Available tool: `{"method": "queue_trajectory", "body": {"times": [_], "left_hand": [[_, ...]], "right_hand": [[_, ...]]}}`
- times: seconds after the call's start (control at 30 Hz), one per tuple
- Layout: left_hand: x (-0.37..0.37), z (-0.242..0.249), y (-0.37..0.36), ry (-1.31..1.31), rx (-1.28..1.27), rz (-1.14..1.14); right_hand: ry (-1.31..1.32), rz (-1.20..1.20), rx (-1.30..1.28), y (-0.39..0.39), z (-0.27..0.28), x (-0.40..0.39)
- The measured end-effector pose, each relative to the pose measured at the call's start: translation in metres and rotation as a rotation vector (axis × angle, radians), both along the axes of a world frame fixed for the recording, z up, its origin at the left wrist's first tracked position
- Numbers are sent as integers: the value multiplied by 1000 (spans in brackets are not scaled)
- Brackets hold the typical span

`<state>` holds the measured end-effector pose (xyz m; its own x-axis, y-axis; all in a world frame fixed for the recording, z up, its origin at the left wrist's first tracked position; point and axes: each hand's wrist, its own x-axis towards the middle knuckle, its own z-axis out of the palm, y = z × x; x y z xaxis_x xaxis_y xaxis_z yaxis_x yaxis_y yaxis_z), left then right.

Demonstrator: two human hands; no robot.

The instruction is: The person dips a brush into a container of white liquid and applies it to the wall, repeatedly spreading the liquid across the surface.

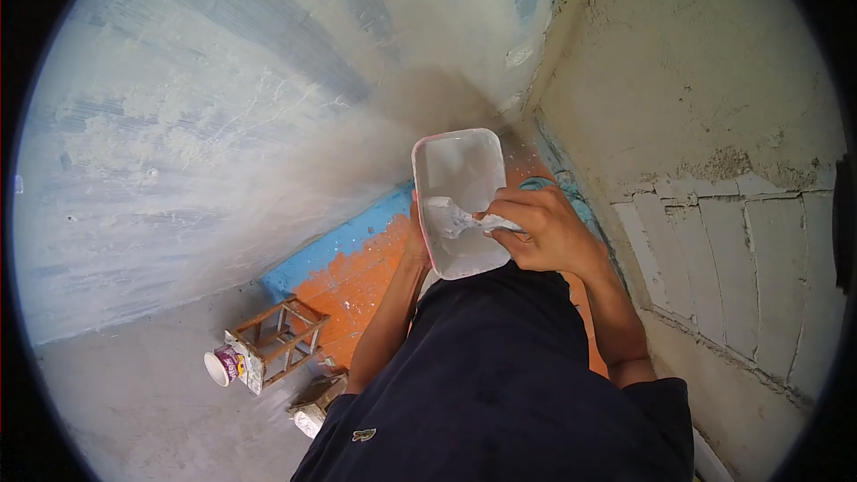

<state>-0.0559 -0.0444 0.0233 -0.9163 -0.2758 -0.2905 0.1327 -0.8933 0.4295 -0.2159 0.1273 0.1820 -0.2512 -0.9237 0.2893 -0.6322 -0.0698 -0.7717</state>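
Observation:
A white rectangular tub (461, 165) is held up in front of my dark shirt, its open side facing me. My left hand (416, 236) grips the tub's left side, with most of its fingers hidden behind it. In my right hand (534, 228) is the handle of a scraper (446, 216), closed between thumb and fingers. The scraper's white-coated blade is inside the tub, near its left wall. White residue coats the tub's inside.
A patchy white wall (178, 134) rises at the left, a rough grey wall (696, 80) at the right. Lower left, a wooden stool (277, 339) stands beside a purple-and-white bucket (223, 365). Orange floor (353, 290) carries white splashes.

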Motion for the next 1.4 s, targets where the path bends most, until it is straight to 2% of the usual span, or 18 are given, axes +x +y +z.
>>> {"method": "queue_trajectory", "body": {"times": [0.1,0.2,0.27,0.37,0.57,0.7,0.87,1.0,1.1,1.27,1.4], "left_hand": [[-1,11,4,2,-39,47],[-3,20,6,-27,-91,63],[-6,23,5,-71,-143,46],[-5,13,2,-21,-145,53],[-7,13,8,-186,-244,120],[8,-20,5,-37,-116,181],[45,-38,2,-84,-18,223],[66,-41,-2,-140,-58,261],[77,-42,-4,-170,-106,279],[87,-30,-13,-160,-166,264],[86,15,-23,-109,-26,154]], "right_hand": [[-26,-32,27,-1,-2,2],[24,-68,-87,-6,-7,3],[18,-111,-73,-8,-10,5],[0,-158,-70,-10,-12,8],[-83,-322,-153,-11,-25,14],[-145,-388,-243,-6,-37,10],[-413,-353,-156,9,-45,14],[-630,-310,-92,17,-60,21],[-774,-318,-167,14,-70,33],[-582,-287,-98,13,-60,48],[-326,-182,12,7,-20,52]]}}
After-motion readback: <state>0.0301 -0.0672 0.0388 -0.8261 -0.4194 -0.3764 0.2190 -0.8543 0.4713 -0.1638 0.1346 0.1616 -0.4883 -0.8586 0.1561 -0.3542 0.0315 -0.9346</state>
